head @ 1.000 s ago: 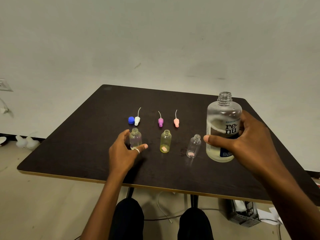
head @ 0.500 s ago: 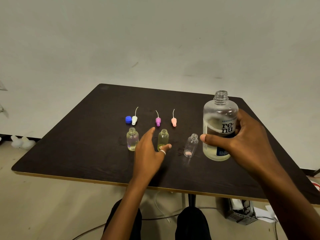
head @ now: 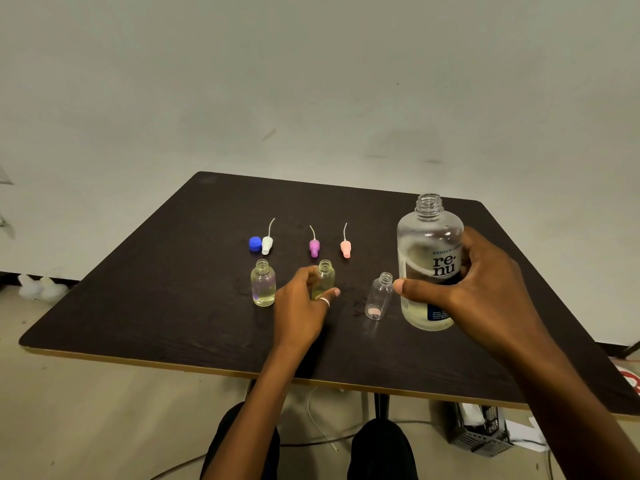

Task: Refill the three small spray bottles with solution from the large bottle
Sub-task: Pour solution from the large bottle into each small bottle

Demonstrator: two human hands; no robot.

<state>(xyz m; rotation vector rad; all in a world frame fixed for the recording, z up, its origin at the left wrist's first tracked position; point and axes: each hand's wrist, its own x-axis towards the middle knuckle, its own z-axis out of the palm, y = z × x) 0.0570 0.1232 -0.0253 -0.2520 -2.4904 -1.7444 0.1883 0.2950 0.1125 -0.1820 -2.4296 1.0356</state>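
Nearest the body, the left hand (head: 301, 306) reached over the near part of the dark table (head: 138, 306), with thumb and fingers curled round the middle small bottle (head: 325, 271). That bottle stood upright, its open mouth clear above the fingers. The right hand (head: 478, 289) gripped the large bottle (head: 427, 244) round its body. It too was upright and uncapped, with its neck well above the small mouths.

The large bottle lay to the right of the held bottle. The empty small bottle (head: 379, 296) stood between them, just beside the right thumb. The pour would likely have to tip the large neck leftward, either over that empty bottle or with the middle one brought closer. The left hand was the nearer hand to both filled bottles, the right to the empty one. The left small bottle (head: 263, 285) stood just beside the left hand, apart from it and holding pale liquid.

Farther back lay the white spray top (head: 267, 244), touching a blue cap (head: 255, 244), then the purple spray top (head: 314, 247) and the pink spray top (head: 345, 249).

The left fingers hid the middle bottle's lower half, so its fill level could not be read. The right hand covered part of the large bottle's label, and I could not tell whether its base touched the table.
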